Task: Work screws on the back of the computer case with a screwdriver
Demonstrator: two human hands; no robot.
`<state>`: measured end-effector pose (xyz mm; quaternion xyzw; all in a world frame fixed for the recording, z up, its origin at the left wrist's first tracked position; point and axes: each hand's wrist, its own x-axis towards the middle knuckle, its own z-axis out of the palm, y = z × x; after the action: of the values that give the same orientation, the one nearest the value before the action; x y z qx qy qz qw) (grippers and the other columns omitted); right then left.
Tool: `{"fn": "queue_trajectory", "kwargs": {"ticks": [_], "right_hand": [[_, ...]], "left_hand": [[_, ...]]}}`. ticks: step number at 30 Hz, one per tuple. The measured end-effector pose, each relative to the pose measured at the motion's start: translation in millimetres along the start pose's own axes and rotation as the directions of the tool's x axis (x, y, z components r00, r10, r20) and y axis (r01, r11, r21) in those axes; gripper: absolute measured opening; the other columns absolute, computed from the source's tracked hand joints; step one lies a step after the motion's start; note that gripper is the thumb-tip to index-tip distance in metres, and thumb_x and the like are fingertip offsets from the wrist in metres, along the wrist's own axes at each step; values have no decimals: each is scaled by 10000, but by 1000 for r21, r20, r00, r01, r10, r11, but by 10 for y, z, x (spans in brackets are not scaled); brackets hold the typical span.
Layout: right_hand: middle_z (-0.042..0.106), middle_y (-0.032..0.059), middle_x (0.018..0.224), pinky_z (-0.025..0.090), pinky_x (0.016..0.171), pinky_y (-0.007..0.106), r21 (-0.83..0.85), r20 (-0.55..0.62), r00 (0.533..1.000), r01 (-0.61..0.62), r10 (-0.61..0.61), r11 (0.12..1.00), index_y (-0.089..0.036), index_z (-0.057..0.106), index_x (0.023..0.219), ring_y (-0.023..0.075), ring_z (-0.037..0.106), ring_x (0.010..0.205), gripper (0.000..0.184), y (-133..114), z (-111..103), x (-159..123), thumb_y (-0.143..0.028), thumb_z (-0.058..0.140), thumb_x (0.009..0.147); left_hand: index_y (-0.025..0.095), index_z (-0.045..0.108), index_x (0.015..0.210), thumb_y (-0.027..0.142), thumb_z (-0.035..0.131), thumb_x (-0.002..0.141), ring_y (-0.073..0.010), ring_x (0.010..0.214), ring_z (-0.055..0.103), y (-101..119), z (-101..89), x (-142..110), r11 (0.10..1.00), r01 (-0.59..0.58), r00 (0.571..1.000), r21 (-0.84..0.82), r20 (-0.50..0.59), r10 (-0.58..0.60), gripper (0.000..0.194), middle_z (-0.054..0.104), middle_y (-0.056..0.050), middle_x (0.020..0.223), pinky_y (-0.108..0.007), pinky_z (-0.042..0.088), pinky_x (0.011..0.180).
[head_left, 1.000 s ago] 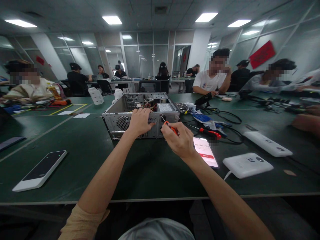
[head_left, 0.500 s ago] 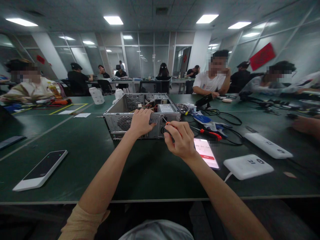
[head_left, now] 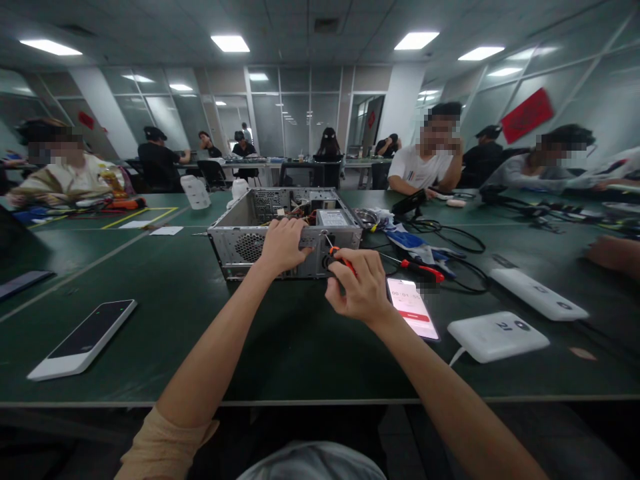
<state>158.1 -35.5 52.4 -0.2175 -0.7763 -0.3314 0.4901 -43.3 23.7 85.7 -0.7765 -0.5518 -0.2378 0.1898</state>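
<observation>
An open metal computer case (head_left: pixel 225 239) lies on the green table in front of me, its perforated panel facing me and wires and a silver power supply (head_left: pixel 333 218) showing inside. My left hand (head_left: pixel 284 245) grips the case's near top rim, fingers over the edge and thumb against the outer panel. In my right hand (head_left: pixel 361 283) is a small screwdriver (head_left: pixel 349 261) with a red-orange handle, held between thumb and fingers. Its shaft slants up and left to the panel's right part; exactly where the tip touches is too small to tell.
A second red-and-black screwdriver (head_left: pixel 424 270) lies right of the case, near blue-and-white gloves (head_left: pixel 413 243) and black cables (head_left: pixel 463 235). A lit phone (head_left: pixel 414 310) and white power banks (head_left: pixel 500 337) are at the right. A white device (head_left: pixel 85 339) lies left. Other people sit around.
My right hand's fingers have turned and shifted on the screwdriver, so more of its handle shows. My left hand stays on the case rim.
</observation>
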Motion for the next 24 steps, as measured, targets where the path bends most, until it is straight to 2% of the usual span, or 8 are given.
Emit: {"fn": "queue_trajectory", "kwargs": {"ticks": [5, 10, 15, 17, 21, 24], "right_hand": [[664, 89, 1006, 442, 722, 352, 1, 11, 1000, 13, -13, 1000, -210, 571, 958, 214, 550, 838, 149, -59, 64, 3, -121, 533, 844], [729, 99, 1054, 504, 768, 331, -11, -31, 999, -26, 26, 1000, -176, 559, 1129, 205, 632, 864, 271, -54, 56, 13, -81, 567, 876], [735, 96, 1151, 524, 792, 277, -30, 24, 999, -38, 38, 999, -192, 544, 1297, 175, 709, 946, 350, -19, 10, -16, -123, 563, 955], [738, 84, 1159, 522, 765, 257, -37, 46, 998, -47, 49, 998, -212, 581, 1275, 157, 720, 917, 314, -8, -3, -24, -146, 567, 968], [759, 78, 1066, 524, 733, 255, -23, 37, 999, -36, 37, 999, -190, 657, 1093, 160, 715, 868, 141, 2, -36, -14, -188, 612, 959], [750, 87, 1104, 525, 730, 263, -22, 58, 998, 6, -5, 1000, -192, 665, 1081, 160, 694, 851, 141, 0, -43, -9, -163, 592, 964]], "left_hand": [[181, 601, 1202, 408, 663, 837, -343, 1127, 577, -3, 5, 1, 1000, -12, 1000, 13, -2, 12, 434, 680, -140, 1195, -474, 389, 981], [172, 602, 1213, 394, 651, 848, -342, 1130, 579, 6, -13, -6, 1000, -15, 1000, 16, 1, 15, 430, 679, -148, 1197, -473, 384, 985], [157, 602, 1232, 373, 628, 865, -339, 1151, 577, 18, -30, -19, 1000, -9, 1000, 11, 6, 9, 427, 675, -152, 1195, -462, 378, 990], [155, 602, 1232, 380, 632, 866, -339, 1148, 578, 15, -26, -22, 1000, -12, 1000, 19, 3, 12, 432, 675, -152, 1194, -459, 382, 983], [144, 601, 1227, 403, 637, 865, -345, 1134, 579, 1, -4, -19, 998, -34, 999, 44, -6, 35, 446, 678, -156, 1191, -467, 389, 974], [142, 599, 1227, 401, 631, 869, -348, 1134, 576, -2, 2, -14, 998, -36, 999, 52, -13, 36, 443, 679, -156, 1193, -472, 391, 974]]}}
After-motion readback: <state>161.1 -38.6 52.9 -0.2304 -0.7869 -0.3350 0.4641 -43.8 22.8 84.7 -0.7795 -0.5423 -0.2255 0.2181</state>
